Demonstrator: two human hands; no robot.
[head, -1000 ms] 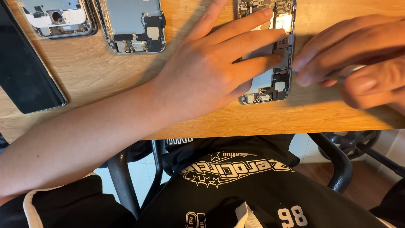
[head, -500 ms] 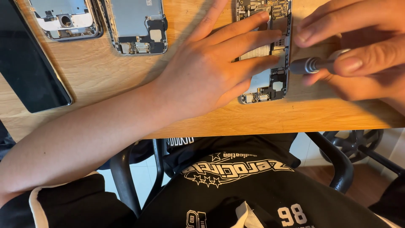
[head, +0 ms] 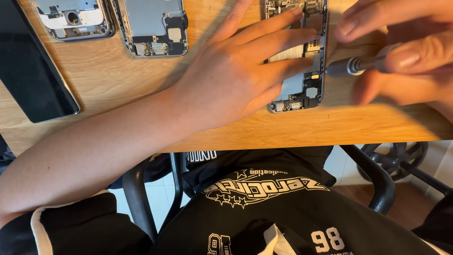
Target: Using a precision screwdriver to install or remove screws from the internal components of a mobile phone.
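Head view, looking down on a wooden table [head: 118, 94]. At the far left lies a flat black slab [head: 33, 80], dark and glossy, angled on the wood. Beyond it, at the top edge, sits an opened phone shell [head: 73, 19] with a round camera hole, and just beside that a second opened phone [head: 153, 26] with a grey plate and small parts showing at its lower end.

The left hand [head: 236, 75] reaches across from the lower left, forearm bare, and lies flat with fingers spread wide, pressing down on the left side of a third opened phone [head: 302, 80]. That phone lies near the table's front edge, right of centre, its insides up and its lower end toward the person.

The right hand [head: 406, 56] comes in from the right, fingers closed around a small grey screwdriver [head: 351, 66]. The tip meets the phone's right edge, about halfway along its visible length.

Below the table show a black printed shirt and the black arms of a chair [head: 377, 184].
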